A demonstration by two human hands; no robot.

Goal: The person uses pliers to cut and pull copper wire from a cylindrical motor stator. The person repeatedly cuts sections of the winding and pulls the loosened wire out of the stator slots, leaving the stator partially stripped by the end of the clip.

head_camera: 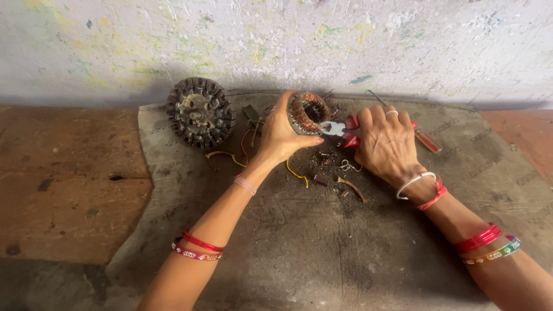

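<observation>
Stator (308,113) is off the mat, tilted, gripped in the left hand (280,133) with fingers curled over its top rim and thumb along the lower edge. Right hand (385,144) is clenched around the red handles of the pliers (340,130); their metal nose touches the stator's right edge, at the copper windings. Can't tell whether the nose is biting a wire or just resting against it, too small to read. Progress, judging by the scene: copper still fills much of the slots I can see, so the winding looks mostly in place. Under and between the hands lies debris: a yellow wire (298,173), a curved brown scrap (352,188), a small wire loop, dark crumbs, so some bits look already cut or pulled. Far side of the stator is hidden by the left palm. Behind the right hand, a screwdriver (427,140) with an orange-clear handle lies on the mat, shaft partly covered by the knuckles. Left of the left hand, well apart, a second round part, the rotor (201,112), rests against the wall (276,46); more wire ends, red and yellow, sit between it and the left wrist. All of it is on a grey mat (299,253) over a brown bench (63,184). Both forearms carry bangles; lower right forearm is cut off by the frame.
</observation>
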